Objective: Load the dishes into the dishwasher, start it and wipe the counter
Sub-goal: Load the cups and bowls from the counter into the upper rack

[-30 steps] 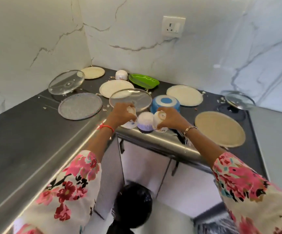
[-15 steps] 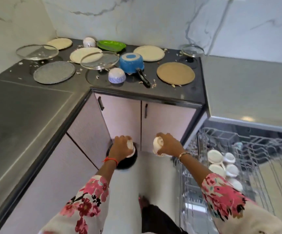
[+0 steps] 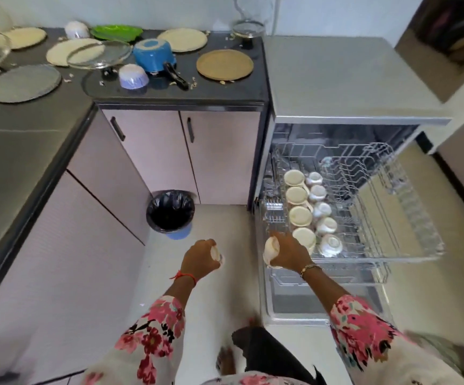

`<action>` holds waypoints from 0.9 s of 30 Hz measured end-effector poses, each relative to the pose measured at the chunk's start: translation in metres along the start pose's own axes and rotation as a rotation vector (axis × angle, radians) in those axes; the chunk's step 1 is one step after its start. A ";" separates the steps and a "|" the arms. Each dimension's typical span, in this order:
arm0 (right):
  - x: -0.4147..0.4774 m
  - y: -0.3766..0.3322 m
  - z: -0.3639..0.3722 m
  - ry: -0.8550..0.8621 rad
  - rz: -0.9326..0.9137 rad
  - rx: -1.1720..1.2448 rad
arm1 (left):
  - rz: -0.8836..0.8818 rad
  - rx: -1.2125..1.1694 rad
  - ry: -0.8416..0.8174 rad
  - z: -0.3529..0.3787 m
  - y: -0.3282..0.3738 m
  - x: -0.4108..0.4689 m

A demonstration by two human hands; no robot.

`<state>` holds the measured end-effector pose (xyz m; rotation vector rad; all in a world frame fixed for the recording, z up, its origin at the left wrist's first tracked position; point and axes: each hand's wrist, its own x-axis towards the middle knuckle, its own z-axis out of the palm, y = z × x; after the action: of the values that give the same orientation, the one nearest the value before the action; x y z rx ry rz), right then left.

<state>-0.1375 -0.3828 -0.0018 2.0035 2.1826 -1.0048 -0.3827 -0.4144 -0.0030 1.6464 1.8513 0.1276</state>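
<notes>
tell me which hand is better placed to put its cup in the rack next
Right. The right hand holds a cup at the front edge of the pulled-out rack, beside the cups already loaded; the left hand hangs over the floor.

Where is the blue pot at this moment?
In the head view, the blue pot lies upside down on the dark counter, upper left, between the glass lid and the brown plate.
</notes>
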 end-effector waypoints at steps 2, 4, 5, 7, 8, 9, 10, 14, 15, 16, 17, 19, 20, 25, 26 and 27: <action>-0.012 0.019 -0.004 0.018 0.029 -0.002 | 0.029 0.008 -0.009 0.007 0.018 -0.001; -0.018 0.040 -0.013 0.045 0.058 -0.001 | 0.068 0.017 -0.017 0.013 0.041 0.005; -0.019 0.050 -0.018 0.064 0.064 0.007 | 0.088 0.014 -0.015 0.016 0.052 0.010; -0.018 0.073 -0.030 0.092 0.080 0.041 | 0.122 0.002 -0.003 0.021 0.076 0.022; -0.016 0.086 -0.036 0.102 0.092 0.056 | 0.136 0.000 0.005 0.024 0.090 0.029; -0.011 0.099 -0.045 0.112 0.101 0.063 | 0.145 -0.004 0.014 0.028 0.104 0.038; -0.006 0.112 -0.053 0.122 0.107 0.063 | 0.147 -0.013 0.021 0.032 0.118 0.047; 0.027 0.162 -0.090 0.125 0.091 0.091 | 0.131 -0.036 0.087 0.048 0.170 0.087; 0.037 0.173 -0.101 0.117 0.079 0.091 | 0.117 -0.048 0.109 0.051 0.182 0.097; 0.047 0.182 -0.110 0.114 0.066 0.100 | 0.105 -0.060 0.129 0.053 0.192 0.106; 0.060 0.193 -0.120 0.118 0.052 0.122 | 0.093 -0.069 0.143 0.055 0.204 0.117; 0.084 0.212 -0.137 0.117 0.034 0.168 | 0.073 -0.077 0.169 0.058 0.224 0.138; 0.096 0.220 -0.145 0.112 0.035 0.187 | 0.064 -0.083 0.184 0.060 0.232 0.148; 0.169 0.246 -0.178 0.113 0.017 0.201 | 0.029 -0.110 0.258 0.062 0.264 0.201; 0.184 0.247 -0.184 0.122 0.014 0.205 | 0.026 -0.115 0.265 0.061 0.269 0.211; 0.201 0.248 -0.189 0.128 0.014 0.207 | 0.027 -0.120 0.275 0.060 0.275 0.225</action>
<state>0.1252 -0.1244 -0.0459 2.2257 2.2039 -1.1767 -0.1171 -0.1715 -0.0088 1.6354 1.9784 0.4893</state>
